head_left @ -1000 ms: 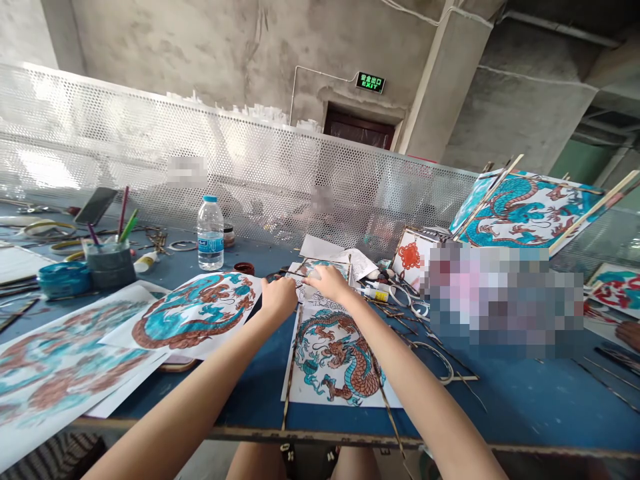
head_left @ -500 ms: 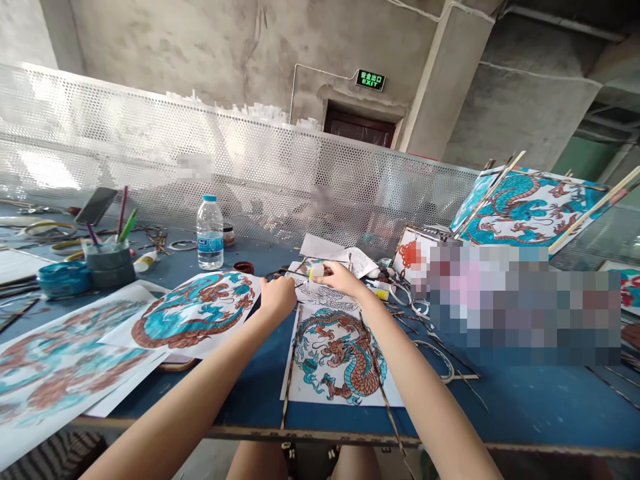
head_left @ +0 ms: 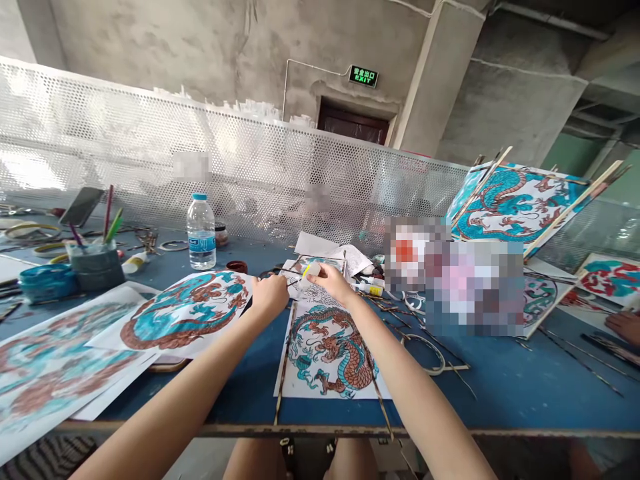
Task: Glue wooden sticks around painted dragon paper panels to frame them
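My right hand (head_left: pixel 331 281) is closed around a small white glue bottle (head_left: pixel 309 273) with a yellow cap, its tip pointing left. My left hand (head_left: pixel 270 295) is curled shut beside it, pinching a thin dark bamboo stick (head_left: pixel 291 283) near the bottle's tip. Both hands hover over the far end of a painted dragon sheet (head_left: pixel 327 350) that lies on the blue table (head_left: pixel 505 393). Thin bamboo strips (head_left: pixel 281 373) run along the sheet's edges.
A round blue-and-red dragon painting (head_left: pixel 183 310) lies to the left, with a water bottle (head_left: pixel 201 231), a brush cup (head_left: pixel 95 263) and a blue pot (head_left: pixel 47 280) behind. Dragon kites (head_left: pixel 520 200) stand at the right. Another person's hand (head_left: pixel 623 327) rests at the far right. A perforated metal screen (head_left: pixel 150 160) closes off the back.
My right hand has lifted the glue bottle off the table and brought it up toward my left hand's stick. The camera has shifted slightly right and down.
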